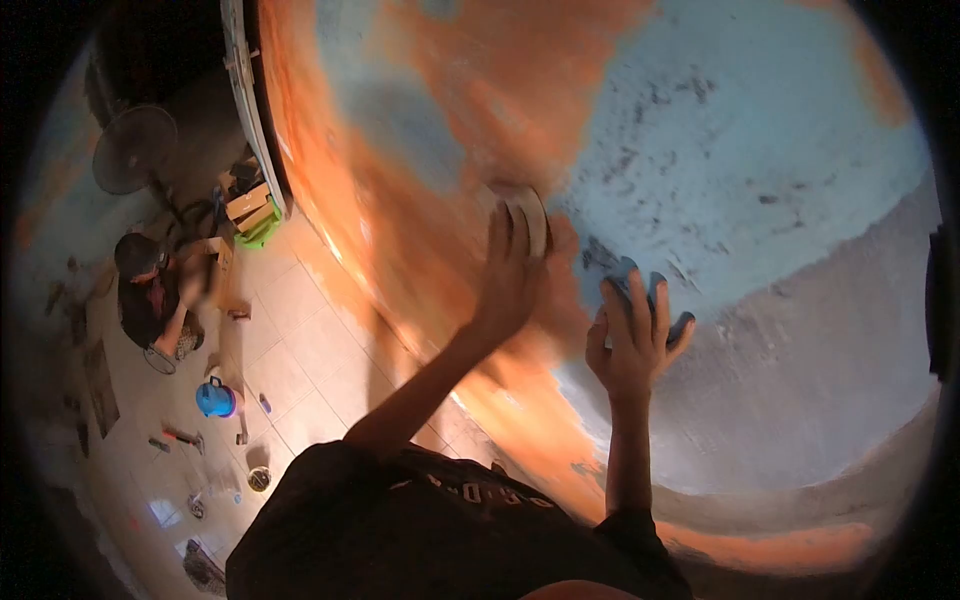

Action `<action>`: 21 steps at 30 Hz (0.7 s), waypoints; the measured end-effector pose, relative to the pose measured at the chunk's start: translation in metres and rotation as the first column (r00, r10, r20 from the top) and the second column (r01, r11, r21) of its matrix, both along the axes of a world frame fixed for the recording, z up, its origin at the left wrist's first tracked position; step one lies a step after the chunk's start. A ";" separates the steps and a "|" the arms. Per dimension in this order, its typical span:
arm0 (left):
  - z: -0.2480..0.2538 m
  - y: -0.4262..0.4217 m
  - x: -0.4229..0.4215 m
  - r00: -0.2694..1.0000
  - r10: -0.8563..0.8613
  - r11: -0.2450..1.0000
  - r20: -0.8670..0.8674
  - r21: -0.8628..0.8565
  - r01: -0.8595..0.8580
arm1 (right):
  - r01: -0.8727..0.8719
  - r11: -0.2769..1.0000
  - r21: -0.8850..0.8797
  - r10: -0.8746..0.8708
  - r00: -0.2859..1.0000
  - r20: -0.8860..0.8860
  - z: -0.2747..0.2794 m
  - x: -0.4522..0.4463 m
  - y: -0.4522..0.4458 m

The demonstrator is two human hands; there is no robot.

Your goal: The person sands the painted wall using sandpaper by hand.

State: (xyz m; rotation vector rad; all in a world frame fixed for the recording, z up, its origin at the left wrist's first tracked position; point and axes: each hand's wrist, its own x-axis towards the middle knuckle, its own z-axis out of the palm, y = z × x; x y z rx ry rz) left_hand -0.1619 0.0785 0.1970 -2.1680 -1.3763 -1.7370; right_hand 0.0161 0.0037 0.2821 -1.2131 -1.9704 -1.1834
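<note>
My left hand presses a pale, curved-edged pad against the wall, with its fingers closed over it; the pad's exact kind is hard to make out. The wall around it is patchy orange and light blue, with dark scuffs on the blue. Lower and to the right, my right hand rests its spread fingertips on the wall, below a dark mark. A small white patch shows by its thumb, and I cannot tell what that is.
On the tiled floor at left, another person crouches beside cardboard boxes. A pedestal fan stands behind. A blue jug, a hammer-like tool and a small round container lie nearer me.
</note>
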 end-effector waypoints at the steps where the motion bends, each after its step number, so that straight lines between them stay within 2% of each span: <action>1: -0.008 -0.004 -0.001 1.000 -0.005 1.000 -0.001 -0.001 0.005 | -0.011 1.000 -0.007 0.011 1.000 0.006 -0.001 -0.014 0.009; 3: -0.021 -0.018 0.000 0.935 -0.214 0.966 0.282 -0.079 0.245 | -0.020 1.000 -0.011 0.020 1.000 0.006 -0.005 -0.038 0.027; 4: -0.026 -0.017 -0.009 0.954 -0.198 0.954 0.226 -0.179 0.241 | -0.036 0.999 -0.009 0.036 0.999 0.007 -0.008 -0.048 0.035; 5: -0.030 -0.006 -0.021 0.952 -0.205 0.953 0.227 -0.175 0.247 | -0.030 1.000 -0.006 0.030 1.000 0.009 -0.010 -0.057 0.040; 7: -0.028 0.026 -0.052 0.985 -0.162 0.966 -0.051 -0.211 0.148 | -0.045 0.999 -0.010 0.045 0.999 0.013 -0.014 -0.073 0.049; 8: -0.024 0.037 -0.069 0.985 -0.165 0.966 -0.054 -0.208 0.151 | -0.049 0.999 -0.011 0.050 0.999 0.013 -0.015 -0.080 0.053; 10: -0.003 0.048 -0.099 0.976 -0.148 0.961 0.160 -0.208 0.180 | -0.060 0.998 0.003 0.060 0.998 0.036 -0.018 -0.092 0.059; 11: -0.006 0.052 -0.102 0.976 -0.152 0.961 0.157 -0.207 0.184 | -0.063 0.998 0.008 0.062 0.997 0.043 -0.019 -0.097 0.061; 13: -0.014 0.059 -0.103 0.997 -0.078 0.991 -0.027 -0.110 0.075 | -0.079 0.997 0.005 0.079 0.996 0.038 -0.022 -0.103 0.065; 14: -0.020 0.051 -0.093 0.997 -0.075 0.991 -0.026 -0.109 0.072 | -0.086 0.996 0.005 0.086 0.996 0.036 -0.023 -0.105 0.067; 16: -0.033 0.026 -0.068 0.910 -0.258 0.945 0.324 -0.112 0.308 | -0.067 0.998 0.001 0.067 0.996 0.052 -0.024 -0.107 0.069; 17: -0.037 0.026 -0.067 0.910 -0.255 0.946 0.326 -0.109 0.304 | -0.062 0.998 0.000 0.062 0.996 0.059 -0.025 -0.108 0.070; 19: -0.042 0.026 -0.067 0.945 -0.251 0.924 0.211 -0.238 0.299 | -0.078 0.997 -0.021 0.079 0.996 0.045 -0.026 -0.108 0.069; 21: -0.039 0.045 -0.081 0.965 -0.203 0.954 0.166 -0.190 0.233 | -0.096 0.994 -0.048 0.097 0.995 0.027 -0.024 -0.111 0.068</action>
